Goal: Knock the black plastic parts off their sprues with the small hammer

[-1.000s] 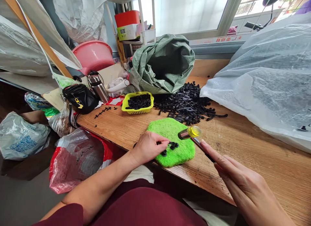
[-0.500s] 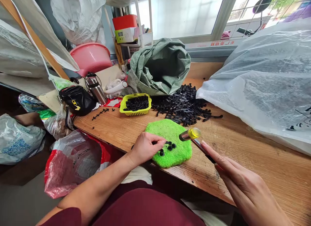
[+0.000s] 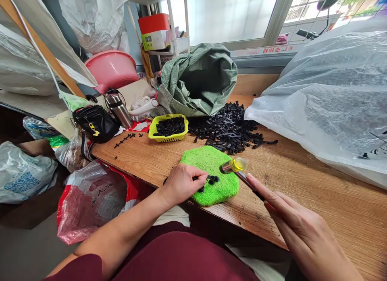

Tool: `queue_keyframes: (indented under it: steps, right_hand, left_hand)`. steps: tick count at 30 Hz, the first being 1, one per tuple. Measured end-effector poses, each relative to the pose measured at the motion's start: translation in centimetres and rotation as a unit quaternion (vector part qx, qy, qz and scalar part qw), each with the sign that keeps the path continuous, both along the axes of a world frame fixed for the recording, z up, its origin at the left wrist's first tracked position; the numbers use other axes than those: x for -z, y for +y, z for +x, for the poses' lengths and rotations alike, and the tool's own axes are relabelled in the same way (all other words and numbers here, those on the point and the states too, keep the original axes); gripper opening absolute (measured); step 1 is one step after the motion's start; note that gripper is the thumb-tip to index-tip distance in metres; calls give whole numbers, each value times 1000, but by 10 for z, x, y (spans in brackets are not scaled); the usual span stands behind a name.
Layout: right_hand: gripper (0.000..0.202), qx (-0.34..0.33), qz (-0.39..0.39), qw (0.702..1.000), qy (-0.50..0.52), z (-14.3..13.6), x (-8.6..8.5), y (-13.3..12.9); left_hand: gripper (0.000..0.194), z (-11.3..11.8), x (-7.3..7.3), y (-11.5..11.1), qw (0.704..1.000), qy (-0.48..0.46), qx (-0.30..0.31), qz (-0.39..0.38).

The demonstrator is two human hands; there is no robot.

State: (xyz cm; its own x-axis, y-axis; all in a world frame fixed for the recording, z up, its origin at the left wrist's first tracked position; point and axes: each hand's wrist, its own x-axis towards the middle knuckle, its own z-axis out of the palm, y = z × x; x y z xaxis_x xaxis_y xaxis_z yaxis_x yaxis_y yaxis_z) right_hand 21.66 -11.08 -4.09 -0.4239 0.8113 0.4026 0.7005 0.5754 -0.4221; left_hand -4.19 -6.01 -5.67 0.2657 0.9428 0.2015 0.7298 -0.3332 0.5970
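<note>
My left hand (image 3: pixel 184 183) pinches a small black plastic part (image 3: pixel 209 177) low over the green fluffy cloth (image 3: pixel 220 192). Its fingers cover much of the part. Round black pieces (image 3: pixel 213 181) lie on the cloth just beyond the fingertips, and another sits partly hidden under them. In my right hand (image 3: pixel 298 220) is a hammer (image 3: pixel 232 165) with a metal head and a clear yellow face, gripped by its dark handle. The hammer's head hangs above the right side of the cloth, apart from the black pieces.
A heap of black plastic parts (image 3: pixel 226 130) spills from a green woven sack (image 3: pixel 172 79). Beside it stands a yellow basket (image 3: pixel 168 139) of black pieces. White plastic sheeting (image 3: pixel 326 99) covers the right back. A red-edged plastic bag (image 3: pixel 90 200) hangs below the table's left edge.
The hammer and my right hand have shifted slightly left. My left fingers have moved a little right over the round pieces, hiding more of them.
</note>
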Motion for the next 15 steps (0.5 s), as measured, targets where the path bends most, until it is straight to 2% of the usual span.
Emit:
queue_keyframes:
  steps: [3, 5, 9, 13, 15]
  right_hand:
    - [50, 13, 63, 998, 4, -6, -7, 0]
    - [54, 9, 96, 995, -31, -10, -7, 2]
    - [63, -16, 92, 986, -141, -8, 0, 6]
    - [56, -3, 83, 991, -108, -6, -1, 7]
    - [58, -19, 101, 986, -131, -6, -2, 7]
  left_hand:
    - [23, 1, -6, -2, 998, 51, 5, 20]
    - [25, 1, -8, -1, 997, 74, 9, 21]
    - [28, 3, -10, 0, 995, 95, 11, 19]
    - [25, 3, -10, -1, 995, 92, 7, 25]
    - [26, 2, -11, -1, 995, 100, 8, 30]
